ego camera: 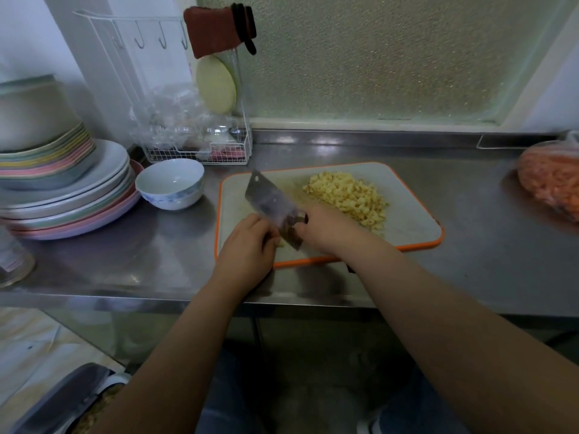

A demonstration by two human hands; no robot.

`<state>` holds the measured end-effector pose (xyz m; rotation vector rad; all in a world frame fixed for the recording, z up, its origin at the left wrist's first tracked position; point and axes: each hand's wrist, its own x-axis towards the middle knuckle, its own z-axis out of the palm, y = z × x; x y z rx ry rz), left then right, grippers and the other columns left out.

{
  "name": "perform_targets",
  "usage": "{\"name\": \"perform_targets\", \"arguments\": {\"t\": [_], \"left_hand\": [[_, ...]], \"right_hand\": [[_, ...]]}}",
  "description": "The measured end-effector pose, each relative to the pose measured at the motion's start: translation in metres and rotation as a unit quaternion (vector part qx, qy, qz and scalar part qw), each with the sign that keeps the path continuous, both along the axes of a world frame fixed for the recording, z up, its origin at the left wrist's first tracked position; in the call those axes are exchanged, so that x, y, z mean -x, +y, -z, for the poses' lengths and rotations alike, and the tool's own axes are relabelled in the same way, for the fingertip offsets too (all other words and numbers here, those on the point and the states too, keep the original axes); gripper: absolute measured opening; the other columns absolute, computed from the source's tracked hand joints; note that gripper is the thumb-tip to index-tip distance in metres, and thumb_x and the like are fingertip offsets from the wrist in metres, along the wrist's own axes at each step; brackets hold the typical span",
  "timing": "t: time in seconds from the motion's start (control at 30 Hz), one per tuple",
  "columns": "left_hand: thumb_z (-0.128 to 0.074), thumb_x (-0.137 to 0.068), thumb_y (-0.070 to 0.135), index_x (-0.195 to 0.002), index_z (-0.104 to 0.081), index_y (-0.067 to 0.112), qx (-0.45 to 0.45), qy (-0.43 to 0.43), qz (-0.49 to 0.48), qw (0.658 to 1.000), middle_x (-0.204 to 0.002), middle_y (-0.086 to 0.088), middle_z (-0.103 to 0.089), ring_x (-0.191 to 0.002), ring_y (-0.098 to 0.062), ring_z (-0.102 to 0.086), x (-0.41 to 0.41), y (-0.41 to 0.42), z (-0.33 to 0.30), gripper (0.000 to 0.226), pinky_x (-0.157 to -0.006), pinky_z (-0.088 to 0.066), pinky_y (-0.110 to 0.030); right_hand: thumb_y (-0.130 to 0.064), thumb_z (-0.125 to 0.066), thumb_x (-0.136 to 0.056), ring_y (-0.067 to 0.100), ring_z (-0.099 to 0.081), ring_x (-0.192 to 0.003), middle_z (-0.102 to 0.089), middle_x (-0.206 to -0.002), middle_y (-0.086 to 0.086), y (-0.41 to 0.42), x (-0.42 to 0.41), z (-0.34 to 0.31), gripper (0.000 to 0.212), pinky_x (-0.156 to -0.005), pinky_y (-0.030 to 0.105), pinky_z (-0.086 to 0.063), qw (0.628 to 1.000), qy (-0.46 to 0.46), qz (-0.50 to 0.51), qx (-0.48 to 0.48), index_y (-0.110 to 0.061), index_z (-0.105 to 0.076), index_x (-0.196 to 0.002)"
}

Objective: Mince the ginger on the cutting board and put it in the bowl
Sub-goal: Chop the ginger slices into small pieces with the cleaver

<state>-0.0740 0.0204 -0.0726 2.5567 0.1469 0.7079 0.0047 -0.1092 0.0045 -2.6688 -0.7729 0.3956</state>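
Observation:
A white cutting board (410,227) with an orange rim lies on the steel counter. A pile of yellow minced ginger (346,195) covers its back middle. My right hand (322,228) grips the handle of a cleaver (269,202), whose blade is lifted and tilted toward the left over the board. My left hand (247,244) rests at the board's near left corner, fingers curled against the blade's lower edge; a small bit of ginger shows beside them. An empty white bowl (170,183) with a blue pattern stands just left of the board.
A stack of plates (65,195) fills the left of the counter, with a wire rack (200,145) behind the bowl. A bag of orange food (551,180) lies at the far right. A glass jar (12,261) stands at the near left edge.

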Motion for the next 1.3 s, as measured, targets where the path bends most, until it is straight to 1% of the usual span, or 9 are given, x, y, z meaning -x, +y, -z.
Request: {"name": "perform_targets", "arguments": {"t": [0.23,0.47,0.6,0.73,0.83,0.93,1.03,1.13,1.3], "left_hand": [[-0.062,-0.087,0.010,-0.083,-0.057,0.018,0.055,-0.005,-0.033,0.998,-0.089,0.005,-0.050,-0.083,-0.012,-0.050,0.005,0.003,-0.002,0.010,-0.074,-0.039,-0.026],[-0.063,-0.085,0.009,-0.079,-0.052,0.024,0.027,0.005,-0.030,0.999,-0.084,0.006,-0.048,-0.080,-0.012,-0.046,0.004,0.003,0.000,0.019,-0.068,-0.030,-0.025],[-0.063,-0.083,0.007,-0.078,-0.052,0.023,0.022,-0.001,-0.021,1.000,-0.082,0.004,-0.048,-0.078,-0.013,-0.045,0.002,0.004,0.002,0.020,-0.067,-0.028,-0.024],[-0.063,-0.083,0.008,-0.076,-0.050,0.024,0.013,0.015,-0.021,1.000,-0.083,0.006,-0.048,-0.079,-0.011,-0.043,0.000,0.005,0.003,0.022,-0.068,-0.030,-0.025],[-0.063,-0.082,0.008,-0.076,-0.051,0.024,0.009,0.016,-0.021,1.000,-0.082,0.005,-0.049,-0.078,-0.011,-0.044,-0.001,0.006,0.005,0.022,-0.066,-0.028,-0.024],[-0.063,-0.082,0.007,-0.076,-0.053,0.022,0.003,0.017,-0.021,1.000,-0.082,0.004,-0.050,-0.078,-0.012,-0.045,-0.002,0.006,0.007,0.019,-0.065,-0.028,-0.024],[-0.064,-0.082,0.007,-0.077,-0.054,0.021,-0.001,0.024,-0.028,0.999,-0.082,0.004,-0.050,-0.078,-0.013,-0.046,-0.001,0.005,0.005,0.018,-0.066,-0.029,-0.025],[-0.062,-0.084,0.006,-0.078,-0.056,0.021,0.020,0.037,-0.031,0.999,-0.085,0.001,-0.054,-0.083,-0.019,-0.053,0.001,0.004,0.000,0.017,-0.069,-0.034,-0.027],[-0.046,-0.097,0.008,-0.097,-0.066,0.016,0.131,0.053,-0.045,0.989,-0.100,0.001,-0.062,-0.092,-0.014,-0.054,0.007,0.008,-0.012,0.022,-0.071,-0.031,-0.015]], "right_hand": [[-0.025,-0.046,-0.094,0.026,-0.050,-0.080,-0.062,-0.103,0.011,-0.016,0.011,-0.013,0.024,-0.066,0.029,-0.036,0.999,-0.027,-0.009,-0.025,-0.012,-0.060,-0.109],[-0.023,-0.042,-0.098,0.026,-0.050,-0.083,-0.060,-0.109,0.011,-0.013,0.032,-0.017,0.025,-0.064,0.029,-0.033,0.996,-0.075,-0.045,0.021,-0.011,-0.057,-0.114],[-0.019,-0.042,-0.097,0.025,-0.048,-0.080,-0.054,-0.094,0.006,-0.009,0.034,-0.013,0.021,-0.060,0.029,-0.031,0.994,-0.097,-0.045,0.038,-0.014,-0.056,-0.112],[-0.017,-0.045,-0.096,0.025,-0.047,-0.079,-0.051,-0.091,0.006,-0.001,0.029,-0.003,0.016,-0.066,0.032,-0.037,0.996,-0.063,-0.046,0.053,-0.014,-0.055,-0.108],[-0.018,-0.045,-0.096,0.025,-0.048,-0.078,-0.047,-0.085,0.004,0.001,0.025,0.001,0.003,-0.066,0.033,-0.038,0.997,-0.050,-0.039,0.048,-0.019,-0.048,-0.096],[-0.016,-0.044,-0.096,0.025,-0.047,-0.076,-0.046,-0.080,0.003,0.004,0.023,0.002,0.006,-0.066,0.031,-0.037,0.997,-0.051,-0.033,0.046,-0.018,-0.046,-0.092],[-0.017,-0.042,-0.096,0.029,-0.053,-0.084,-0.059,-0.097,0.009,0.011,0.020,0.003,0.020,-0.068,0.030,-0.037,0.998,-0.046,-0.028,0.029,-0.012,-0.058,-0.106],[-0.023,-0.044,-0.097,0.032,-0.057,-0.096,-0.062,-0.116,0.018,0.009,0.011,-0.003,0.030,-0.070,0.027,-0.034,1.000,0.001,-0.028,-0.005,-0.007,-0.060,-0.117],[-0.021,-0.046,-0.095,0.033,-0.057,-0.096,-0.062,-0.115,0.018,-0.011,0.000,-0.007,0.028,-0.069,0.027,-0.034,1.000,0.005,-0.006,-0.024,-0.008,-0.060,-0.116]]}}
